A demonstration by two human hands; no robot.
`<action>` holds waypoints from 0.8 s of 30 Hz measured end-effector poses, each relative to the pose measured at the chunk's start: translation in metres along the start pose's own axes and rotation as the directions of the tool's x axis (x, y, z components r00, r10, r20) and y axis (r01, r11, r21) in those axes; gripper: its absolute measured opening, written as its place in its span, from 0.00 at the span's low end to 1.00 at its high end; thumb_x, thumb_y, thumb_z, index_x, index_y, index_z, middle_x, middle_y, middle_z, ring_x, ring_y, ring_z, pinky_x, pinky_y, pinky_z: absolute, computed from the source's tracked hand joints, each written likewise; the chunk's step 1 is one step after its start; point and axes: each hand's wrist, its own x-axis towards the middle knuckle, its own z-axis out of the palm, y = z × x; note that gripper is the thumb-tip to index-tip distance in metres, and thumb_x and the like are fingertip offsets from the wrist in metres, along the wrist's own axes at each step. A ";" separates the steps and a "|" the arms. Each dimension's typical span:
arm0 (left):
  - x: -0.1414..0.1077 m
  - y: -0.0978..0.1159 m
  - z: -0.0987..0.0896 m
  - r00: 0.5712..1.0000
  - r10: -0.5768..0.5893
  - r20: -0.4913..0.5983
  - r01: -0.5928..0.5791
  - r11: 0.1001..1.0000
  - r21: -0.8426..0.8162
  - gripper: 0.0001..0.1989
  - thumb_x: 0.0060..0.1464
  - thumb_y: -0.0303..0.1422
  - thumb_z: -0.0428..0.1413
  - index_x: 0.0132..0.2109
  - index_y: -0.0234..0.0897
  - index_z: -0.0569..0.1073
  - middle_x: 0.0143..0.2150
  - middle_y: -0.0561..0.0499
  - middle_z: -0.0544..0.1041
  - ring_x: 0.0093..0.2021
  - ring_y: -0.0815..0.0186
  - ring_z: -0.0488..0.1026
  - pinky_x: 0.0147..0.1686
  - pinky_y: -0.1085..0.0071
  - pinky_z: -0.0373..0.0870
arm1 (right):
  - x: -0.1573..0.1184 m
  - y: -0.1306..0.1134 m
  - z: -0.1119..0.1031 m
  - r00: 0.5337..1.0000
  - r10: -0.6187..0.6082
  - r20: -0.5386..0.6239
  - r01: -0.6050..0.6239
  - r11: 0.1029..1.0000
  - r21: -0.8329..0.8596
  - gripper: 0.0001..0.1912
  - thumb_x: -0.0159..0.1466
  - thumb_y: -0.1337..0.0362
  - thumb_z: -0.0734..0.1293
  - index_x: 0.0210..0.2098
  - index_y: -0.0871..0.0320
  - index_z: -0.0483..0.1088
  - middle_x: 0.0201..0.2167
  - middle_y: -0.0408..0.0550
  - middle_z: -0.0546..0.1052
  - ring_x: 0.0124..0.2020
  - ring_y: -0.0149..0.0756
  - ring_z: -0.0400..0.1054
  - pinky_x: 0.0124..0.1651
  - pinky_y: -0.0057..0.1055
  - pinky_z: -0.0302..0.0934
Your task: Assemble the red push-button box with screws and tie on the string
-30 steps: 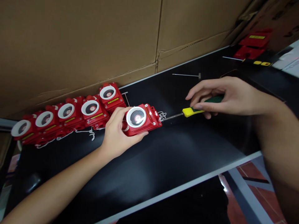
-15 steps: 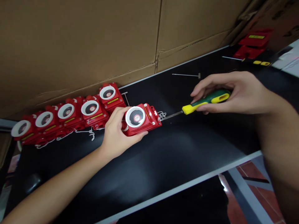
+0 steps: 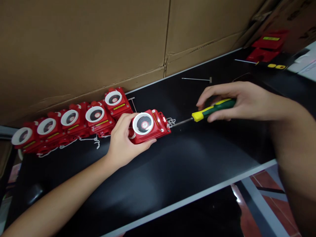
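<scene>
My left hand (image 3: 123,140) is wrapped round a red box-shaped device (image 3: 158,123) with a white ring and dark round window, holding it on the black table (image 3: 158,181). My right hand (image 3: 232,100) grips a green and yellow screwdriver (image 3: 209,108). Its metal shaft points left, and the tip meets the device's right side beside a bundle of pale cord (image 3: 171,121). The exact contact of the tip is too small to tell.
Several similar red devices (image 3: 96,115) stand in a row at the left, against a cardboard wall (image 3: 86,42). A thin T-shaped tool (image 3: 197,79) lies at the back. Another screwdriver (image 3: 271,65) and red parts (image 3: 268,46) are at the far right.
The screwdriver handle has turned about its axis, and the fingers of my right hand have shifted slightly left along it. My left hand and the device have not moved.
</scene>
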 end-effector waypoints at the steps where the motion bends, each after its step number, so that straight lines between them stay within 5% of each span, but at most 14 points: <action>1: 0.000 0.000 0.000 1.000 0.000 -0.001 0.000 1.000 -0.002 0.32 0.53 0.46 0.77 0.59 0.42 0.77 0.56 0.45 0.84 0.53 0.52 0.82 0.54 0.56 0.81 | 0.001 0.000 -0.001 0.998 -0.060 -0.014 0.059 0.998 -0.032 0.21 0.61 0.42 0.84 0.45 0.47 0.85 0.44 0.47 0.85 0.37 0.41 0.77 0.40 0.40 0.74; 3: 0.000 0.000 0.000 1.000 0.006 -0.006 -0.006 1.000 -0.005 0.32 0.53 0.46 0.77 0.59 0.42 0.77 0.56 0.45 0.84 0.53 0.52 0.82 0.54 0.57 0.81 | 0.002 -0.003 -0.002 0.987 -0.158 -0.021 0.156 0.985 -0.074 0.16 0.61 0.47 0.84 0.42 0.47 0.85 0.45 0.49 0.84 0.43 0.44 0.78 0.49 0.43 0.74; 5: 0.000 0.000 0.000 1.000 0.008 -0.009 -0.008 1.000 -0.009 0.32 0.53 0.46 0.77 0.59 0.42 0.77 0.56 0.45 0.84 0.53 0.52 0.82 0.53 0.57 0.81 | 0.001 -0.005 -0.002 0.981 -0.194 -0.022 0.192 0.979 -0.072 0.12 0.64 0.51 0.83 0.41 0.49 0.84 0.42 0.49 0.84 0.41 0.42 0.78 0.47 0.41 0.74; 11: 0.000 0.000 0.000 1.000 0.014 -0.009 -0.015 1.000 -0.017 0.31 0.54 0.45 0.77 0.59 0.41 0.77 0.56 0.45 0.84 0.53 0.53 0.82 0.54 0.58 0.81 | -0.004 -0.012 0.002 0.987 -0.118 -0.107 0.125 0.990 0.061 0.19 0.59 0.57 0.87 0.45 0.54 0.83 0.39 0.49 0.87 0.40 0.37 0.83 0.43 0.30 0.76; 18: 0.000 0.000 0.001 1.000 -0.027 0.002 0.027 1.000 -0.001 0.32 0.52 0.48 0.77 0.59 0.42 0.77 0.55 0.45 0.84 0.53 0.51 0.82 0.54 0.55 0.82 | -0.001 -0.010 0.004 1.000 0.027 -0.010 -0.025 0.992 0.121 0.22 0.68 0.46 0.81 0.49 0.57 0.80 0.29 0.46 0.84 0.19 0.29 0.72 0.24 0.29 0.66; 21: 0.000 0.000 0.000 1.000 -0.019 0.002 0.019 1.000 -0.001 0.32 0.53 0.47 0.77 0.59 0.42 0.77 0.55 0.45 0.84 0.53 0.51 0.82 0.54 0.56 0.82 | 0.000 -0.007 0.002 1.000 0.019 -0.002 -0.019 0.998 0.061 0.22 0.65 0.46 0.83 0.48 0.55 0.82 0.36 0.49 0.85 0.28 0.33 0.76 0.30 0.30 0.71; 24: 0.000 0.000 0.000 1.000 -0.009 -0.001 0.009 1.000 -0.002 0.32 0.53 0.47 0.77 0.59 0.42 0.77 0.56 0.45 0.84 0.53 0.52 0.82 0.54 0.56 0.82 | 0.001 -0.004 0.001 0.987 -0.155 -0.032 0.153 0.987 -0.048 0.16 0.63 0.53 0.84 0.46 0.52 0.84 0.46 0.51 0.84 0.44 0.39 0.79 0.45 0.34 0.75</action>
